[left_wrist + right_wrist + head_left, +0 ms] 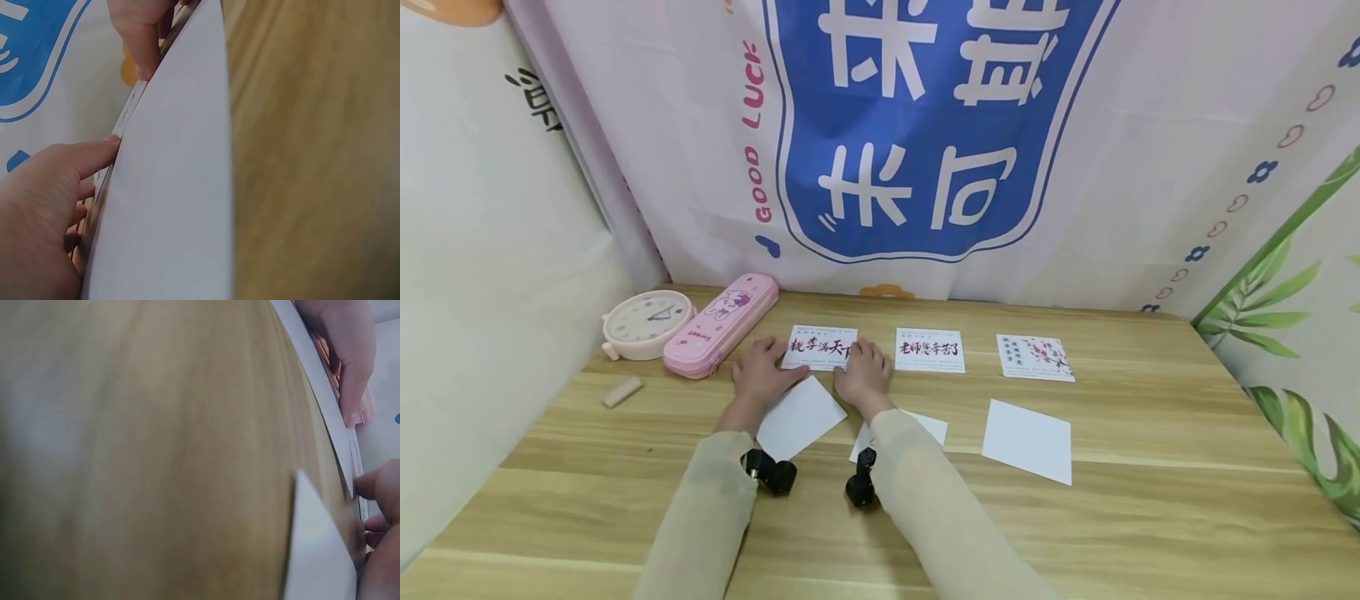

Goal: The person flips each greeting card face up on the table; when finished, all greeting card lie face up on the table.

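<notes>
In the head view, a white card with red lettering lies flat on the wooden table. My left hand touches its left edge, with the thumb reaching along the lower edge. At the opposite end my right hand rests on the right edge, fingers over part of the lettering. Seen from the left wrist, the left thumb points to the card's near edge, close to the tip of a right-hand digit. A blank white card lies askew just below, between the forearms.
To the right lie a second red-lettered card and a card with a blossom picture. Nearer are two more blank cards, one at right, another partly under the right sleeve. A pink pencil case, round clock and small beige block stand left.
</notes>
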Action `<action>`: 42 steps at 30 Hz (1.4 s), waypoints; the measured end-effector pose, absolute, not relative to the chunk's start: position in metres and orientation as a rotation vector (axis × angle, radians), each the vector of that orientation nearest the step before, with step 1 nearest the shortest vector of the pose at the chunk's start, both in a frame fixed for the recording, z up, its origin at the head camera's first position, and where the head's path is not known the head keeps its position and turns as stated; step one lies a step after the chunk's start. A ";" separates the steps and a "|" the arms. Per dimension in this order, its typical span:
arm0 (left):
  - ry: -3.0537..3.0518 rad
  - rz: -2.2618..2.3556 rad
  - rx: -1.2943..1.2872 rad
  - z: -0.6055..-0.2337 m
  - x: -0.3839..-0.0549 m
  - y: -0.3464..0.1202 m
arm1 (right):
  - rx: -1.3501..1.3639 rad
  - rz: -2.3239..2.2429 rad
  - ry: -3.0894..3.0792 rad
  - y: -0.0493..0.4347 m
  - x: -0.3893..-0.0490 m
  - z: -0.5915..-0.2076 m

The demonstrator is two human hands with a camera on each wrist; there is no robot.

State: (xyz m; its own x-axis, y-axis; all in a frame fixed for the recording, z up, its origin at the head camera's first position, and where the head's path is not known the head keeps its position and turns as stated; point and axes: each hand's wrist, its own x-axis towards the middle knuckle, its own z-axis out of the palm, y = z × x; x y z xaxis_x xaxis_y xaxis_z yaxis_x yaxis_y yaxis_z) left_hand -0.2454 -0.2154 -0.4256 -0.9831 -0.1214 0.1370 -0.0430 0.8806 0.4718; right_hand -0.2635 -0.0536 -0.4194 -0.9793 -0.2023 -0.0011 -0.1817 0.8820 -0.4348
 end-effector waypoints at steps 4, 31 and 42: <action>-2.889 -0.724 0.131 -0.426 -0.245 -0.213 | -0.323 -0.712 3.022 -0.053 -0.267 -0.425; -2.839 -0.767 0.141 -0.425 -0.241 -0.213 | -0.334 -0.811 3.002 -0.048 -0.259 -0.410; -2.765 -1.092 0.108 -0.399 -0.233 -0.217 | -0.580 -1.260 2.696 -0.026 -0.257 -0.377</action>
